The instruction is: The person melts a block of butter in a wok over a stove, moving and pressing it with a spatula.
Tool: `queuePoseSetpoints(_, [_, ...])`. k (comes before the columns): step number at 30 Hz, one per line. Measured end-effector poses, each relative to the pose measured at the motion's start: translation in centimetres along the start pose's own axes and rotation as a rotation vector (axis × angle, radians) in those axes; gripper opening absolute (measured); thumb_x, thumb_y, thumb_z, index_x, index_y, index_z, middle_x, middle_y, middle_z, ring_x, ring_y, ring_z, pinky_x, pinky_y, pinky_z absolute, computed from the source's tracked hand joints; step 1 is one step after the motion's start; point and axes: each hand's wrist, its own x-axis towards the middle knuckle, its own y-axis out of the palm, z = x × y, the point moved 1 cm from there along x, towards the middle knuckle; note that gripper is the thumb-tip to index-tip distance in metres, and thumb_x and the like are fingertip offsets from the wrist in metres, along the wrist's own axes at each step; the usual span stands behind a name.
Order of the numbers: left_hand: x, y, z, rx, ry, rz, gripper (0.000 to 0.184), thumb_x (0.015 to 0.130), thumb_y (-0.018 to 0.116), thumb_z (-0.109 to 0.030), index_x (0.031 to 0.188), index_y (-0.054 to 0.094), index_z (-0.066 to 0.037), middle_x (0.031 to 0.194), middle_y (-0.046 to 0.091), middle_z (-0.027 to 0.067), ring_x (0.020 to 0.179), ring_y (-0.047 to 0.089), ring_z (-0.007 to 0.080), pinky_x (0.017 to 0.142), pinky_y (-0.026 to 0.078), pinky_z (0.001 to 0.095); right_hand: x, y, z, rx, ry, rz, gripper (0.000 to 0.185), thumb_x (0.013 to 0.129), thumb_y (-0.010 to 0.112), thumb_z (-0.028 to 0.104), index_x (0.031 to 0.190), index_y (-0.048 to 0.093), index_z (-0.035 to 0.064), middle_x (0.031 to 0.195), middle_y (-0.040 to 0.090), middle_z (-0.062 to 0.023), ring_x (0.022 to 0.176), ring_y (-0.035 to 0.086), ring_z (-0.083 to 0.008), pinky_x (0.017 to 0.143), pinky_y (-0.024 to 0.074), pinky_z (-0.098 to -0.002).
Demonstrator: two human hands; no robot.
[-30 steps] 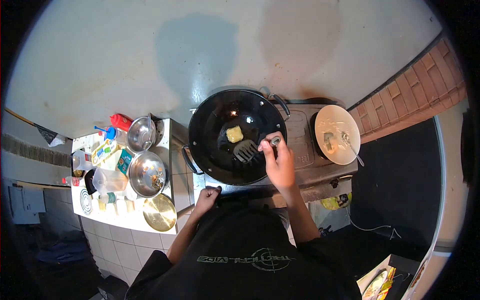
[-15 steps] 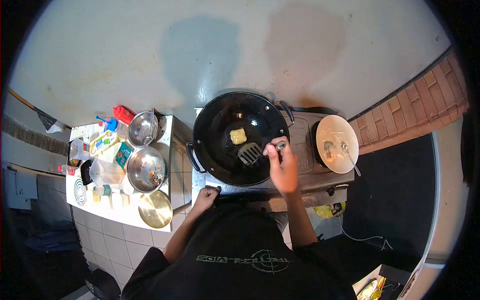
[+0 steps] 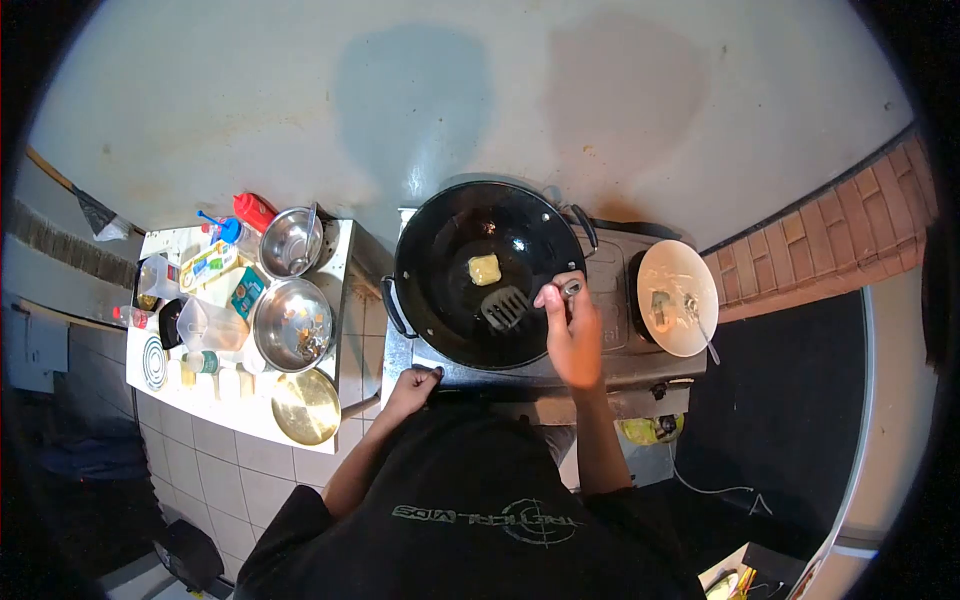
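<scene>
A black two-handled wok (image 3: 450, 320) sits on the stove, with a pale yellow block that looks like butter (image 3: 485, 270) in its middle. My right hand (image 3: 575, 340) is closed round the handle of a slotted spatula (image 3: 505, 308), whose head is low in the wok, just below the yellow block and apart from it. At the stove's front edge, left of the wok's near side, my left hand (image 3: 412, 390) is closed with its fingers curled. Whatever it grips there is too small or hidden to make out.
To the right on the stove stands a cream bowl (image 3: 665, 260) with a spoon. A white side table (image 3: 240, 410) on the left carries steel bowls (image 3: 285, 350), a brass-coloured lid (image 3: 306, 408), a red bottle (image 3: 254, 211) and several containers. A wall rises behind the stove.
The whole view has shifted slightly. The spatula and yellow block keep nearly the same places in the wok, and both hands stay closed where they were.
</scene>
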Motion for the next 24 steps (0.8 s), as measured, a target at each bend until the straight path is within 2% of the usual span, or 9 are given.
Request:
queuePoseSetpoints(2, [0.2, -0.1, 0.5, 0.028, 0.016, -0.002, 0.060, 0.096, 0.056, -0.035, 0.050, 0.034, -0.004, 0.044, 0.033, -0.0028, 0.044, 0.030, 0.0067, 0.043, 0.027, 0.0315, 0.1, -0.3, 0.4, 0.039, -0.016, -0.047, 0.014, 0.095, 0.055, 0.015, 0.093, 0.050, 0.0022, 0.070, 0.057, -0.0111, 0.062, 0.056, -0.0210, 0.060, 0.0444, -0.0327])
queuePoseSetpoints(4, [0.1, -0.1, 0.4, 0.019, 0.005, 0.015, 0.059, 0.096, 0.056, -0.035, 0.050, 0.035, -0.005, 0.044, 0.034, -0.0027, 0.043, 0.032, 0.0065, 0.043, 0.028, 0.0308, 0.1, -0.9, 1.3, -0.060, 0.005, -0.002, 0.013, 0.095, 0.055, 0.015, 0.094, 0.050, 0.0024, 0.072, 0.057, -0.0126, 0.064, 0.058, -0.0226, 0.061, 0.0446, -0.0335])
queuePoseSetpoints(5, [0.2, -0.1, 0.3, -0.002, -0.006, 0.014, 0.058, 0.096, 0.056, -0.035, 0.050, 0.035, -0.005, 0.044, 0.035, -0.0025, 0.043, 0.034, 0.0063, 0.042, 0.029, 0.0301, 0.1, -0.8, 1.2, -0.060, 0.006, -0.002, 0.014, 0.095, 0.056, 0.015, 0.094, 0.049, 0.0026, 0.072, 0.055, -0.0144, 0.064, 0.058, -0.0280, 0.061, 0.0444, -0.0348])
queuePoseSetpoints(10, [0.0, -0.2, -0.8, -0.038, -0.033, 0.042, 0.057, 0.097, 0.055, -0.034, 0.050, 0.037, -0.007, 0.045, 0.038, -0.0026, 0.042, 0.037, 0.0057, 0.041, 0.031, 0.0288, -0.1, -0.2, 0.2, -0.043, 0.066, 0.013, 0.017, 0.095, 0.057, 0.016, 0.093, 0.048, 0.0025, 0.072, 0.054, -0.0159, 0.065, 0.055, -0.0353, 0.060, 0.0440, -0.0363])
queuePoseSetpoints(16, [0.0, -0.2, -0.4, -0.019, -0.017, 0.027, 0.058, 0.097, 0.055, -0.034, 0.049, 0.037, -0.006, 0.045, 0.038, -0.0031, 0.042, 0.035, 0.0054, 0.041, 0.030, 0.0287, 0.0, 0.7, -1.1, -0.059, 0.011, 0.000, 0.017, 0.095, 0.057, 0.017, 0.091, 0.048, 0.0027, 0.069, 0.053, -0.0144, 0.060, 0.054, -0.0320, 0.057, 0.0426, -0.0357])
queuePoseSetpoints(21, [0.4, -0.2, 0.5, 0.017, 0.012, 0.018, 0.059, 0.096, 0.056, -0.033, 0.049, 0.036, -0.006, 0.046, 0.035, -0.0040, 0.043, 0.030, 0.0056, 0.041, 0.027, 0.0305, -0.2, 1.7, -2.2, -0.011, -0.031, -0.007, 0.017, 0.095, 0.058, 0.017, 0.090, 0.050, 0.0031, 0.065, 0.051, -0.0084, 0.054, 0.049, -0.0155, 0.051, 0.0387, -0.0296])
queuePoseSetpoints(24, [0.1, -0.1, 0.3, 0.016, 0.036, 0.001, 0.059, 0.096, 0.057, -0.033, 0.049, 0.034, -0.005, 0.045, 0.033, -0.0046, 0.044, 0.028, 0.0061, 0.042, 0.025, 0.0313, -0.2, 2.4, -3.7, 0.016, -0.031, -0.041, 0.016, 0.095, 0.057, 0.016, 0.090, 0.050, 0.0029, 0.064, 0.051, -0.0057, 0.055, 0.047, -0.0111, 0.052, 0.0384, -0.0278])
